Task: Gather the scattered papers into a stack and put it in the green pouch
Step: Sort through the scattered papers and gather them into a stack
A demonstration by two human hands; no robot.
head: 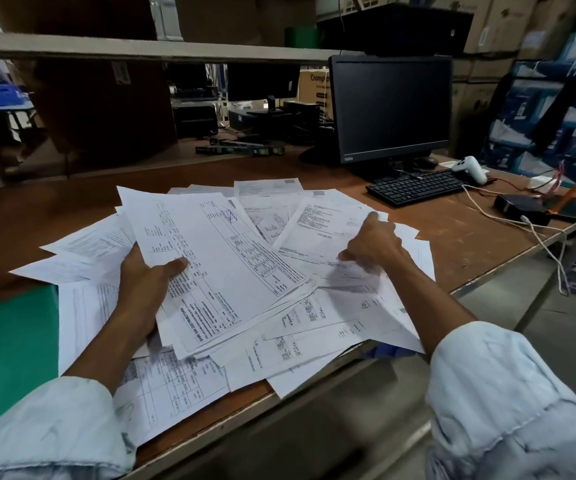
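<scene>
**What there is, counted**

One green pouch point(9, 341). Two hands: left hand point(148, 282) and right hand point(373, 244). Papers point(314, 327): well over a dozen overlapping sheets, exact number impossible to tell. On the tabletop point(470, 244), one monitor point(392, 105), one keyboard point(414, 187), one white controller point(470, 168), one black box point(518, 206)

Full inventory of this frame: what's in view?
table: one, brown, under everything
papers: many, white, scattered over table centre
sheaf: one, white, held centre-left
pouch: one, green, table's left edge
monitor: one, black, back right
keyboard: one, black, before monitor
controller: one, white, right of keyboard
left hand: grips sheaf
right hand: on loose papers, grip blurred
</scene>
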